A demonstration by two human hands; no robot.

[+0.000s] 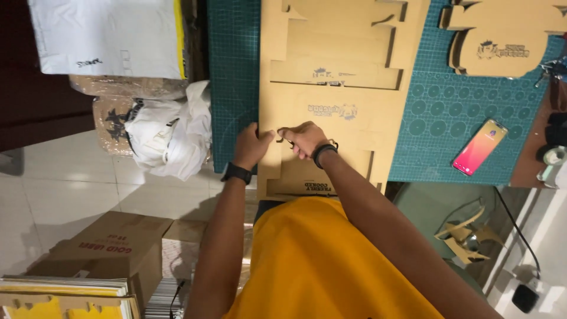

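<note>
Down on the floor at the left sit a white plastic bag and an open brown carton. On the desk, a green cutting mat carries a large die-cut cardboard sheet that reaches the near edge. The left hand pinches the sheet's left edge, thumb on top. Just beside it, the right hand is curled shut around something small and dark against the sheet; I cannot tell what it is. Toward the right edge lies a pink phone. With both hands so close together, a slip of that small thing could nick the left thumb or tear the thin cardboard tabs.
</note>
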